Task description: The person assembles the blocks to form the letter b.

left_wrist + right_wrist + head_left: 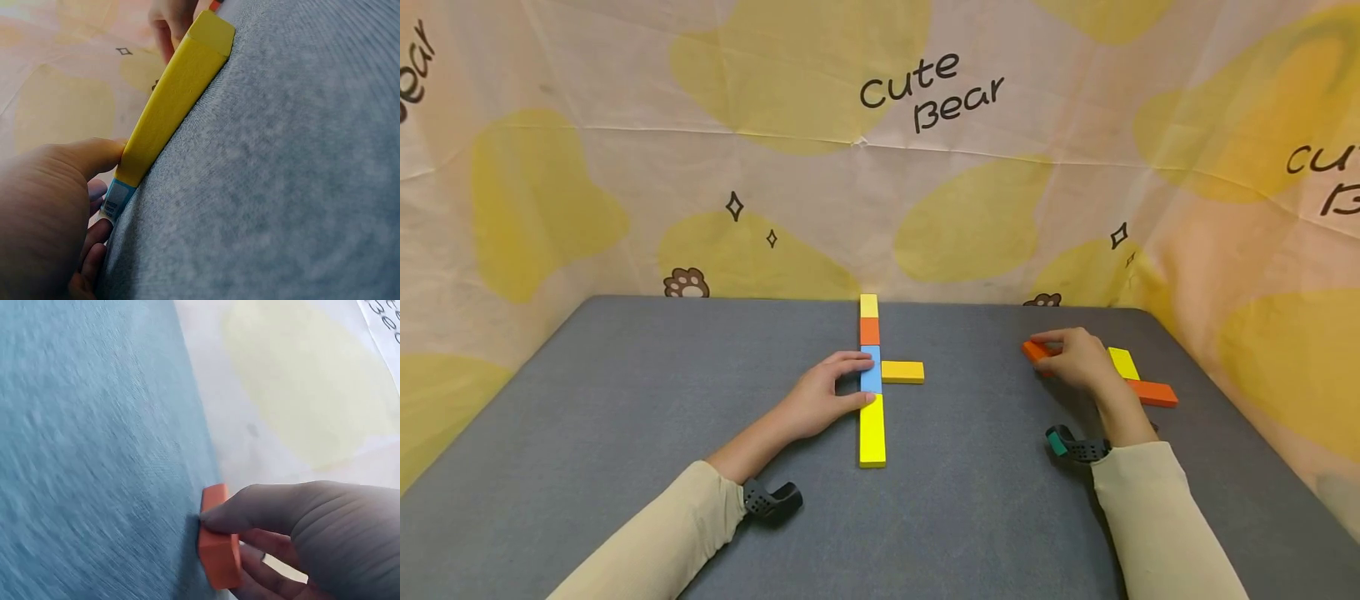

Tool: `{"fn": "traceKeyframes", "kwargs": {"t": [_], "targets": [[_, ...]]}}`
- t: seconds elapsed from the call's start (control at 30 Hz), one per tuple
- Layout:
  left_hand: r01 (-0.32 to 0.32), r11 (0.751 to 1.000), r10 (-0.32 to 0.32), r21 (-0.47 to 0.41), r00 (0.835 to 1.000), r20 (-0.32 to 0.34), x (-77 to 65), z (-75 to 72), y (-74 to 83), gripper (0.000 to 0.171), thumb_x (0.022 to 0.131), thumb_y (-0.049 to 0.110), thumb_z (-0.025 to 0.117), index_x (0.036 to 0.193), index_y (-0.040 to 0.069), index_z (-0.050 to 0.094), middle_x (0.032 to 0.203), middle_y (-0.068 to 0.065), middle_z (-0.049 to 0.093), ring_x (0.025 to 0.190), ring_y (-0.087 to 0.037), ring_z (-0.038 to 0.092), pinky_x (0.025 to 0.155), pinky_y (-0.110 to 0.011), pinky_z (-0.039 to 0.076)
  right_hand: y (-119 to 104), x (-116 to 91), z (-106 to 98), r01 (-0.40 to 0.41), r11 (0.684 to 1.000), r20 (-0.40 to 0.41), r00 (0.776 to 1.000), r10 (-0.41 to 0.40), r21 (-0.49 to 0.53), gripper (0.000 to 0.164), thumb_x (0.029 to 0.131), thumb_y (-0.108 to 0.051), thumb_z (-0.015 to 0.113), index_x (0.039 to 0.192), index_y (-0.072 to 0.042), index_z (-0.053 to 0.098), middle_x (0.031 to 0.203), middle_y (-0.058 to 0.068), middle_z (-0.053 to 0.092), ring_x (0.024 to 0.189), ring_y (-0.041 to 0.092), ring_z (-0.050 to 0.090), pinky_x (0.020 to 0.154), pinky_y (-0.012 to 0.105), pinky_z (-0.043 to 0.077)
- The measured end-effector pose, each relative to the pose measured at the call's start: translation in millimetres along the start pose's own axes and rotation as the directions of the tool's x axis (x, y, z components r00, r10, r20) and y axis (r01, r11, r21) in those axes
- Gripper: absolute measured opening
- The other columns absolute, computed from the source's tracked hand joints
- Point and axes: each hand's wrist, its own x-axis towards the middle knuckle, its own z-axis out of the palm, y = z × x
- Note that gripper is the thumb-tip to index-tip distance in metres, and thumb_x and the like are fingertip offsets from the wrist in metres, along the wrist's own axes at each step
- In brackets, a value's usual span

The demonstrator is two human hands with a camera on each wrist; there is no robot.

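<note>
A straight row of flat blocks runs away from me: a long yellow block (pixel 872 433) nearest, then a blue block (pixel 870 381), an orange one (pixel 869 331) and a pale yellow one (pixel 868 305). My left hand (pixel 820 396) rests its fingertips on the blue block, its thumb at the joint with the long yellow block (pixel 172 103). A yellow-orange block (pixel 902 372) extends sideways from the blue one. Over on the right, my right hand (pixel 1071 358) pinches an orange block (pixel 219 556) between thumb and fingers, low over the table.
Beside my right wrist lie a yellow block (pixel 1123 363) and an orange-red block (pixel 1153 393). The grey cloth-covered table (pixel 625 400) ends at a printed fabric backdrop (pixel 820 200), which also rises along both sides. Dark bands (pixel 771 502) are at both wrists.
</note>
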Motion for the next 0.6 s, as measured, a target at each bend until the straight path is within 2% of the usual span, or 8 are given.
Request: {"fn": "traceKeyframes", "kwargs": {"t": [0.3,0.6], "targets": [[0.004,1.0,-0.004,0.002,1.0,0.0,0.5,0.5,1.1,0.053,0.094,0.026,0.072,0.144,0.013,0.058,0.155,-0.005,0.049,0.148,-0.03,0.041,0.118,-0.054,0.036,-21.9,-0.7,7.4,0.05,0.999,0.072,0.996,-0.051,0.012,0.052,0.087,-0.015,0.073,0.137,-0.006,0.064,0.129,0.031,0.064,0.095,0.032,0.064,0.067,0.026,0.048],[0.018,1.0,-0.018,-0.007,1.0,0.005,0.3,-0.5,1.7,0.053,0.094,0.026,0.072,0.144,0.014,0.058,0.155,-0.005,0.048,0.148,-0.03,0.041,0.119,-0.055,0.035,-41.1,-0.1,16.2,0.093,0.996,0.089,0.992,-0.093,0.005,0.049,0.086,-0.014,0.075,0.134,-0.008,0.067,0.125,0.027,0.068,0.099,0.031,0.066,0.07,0.027,0.051]]}}
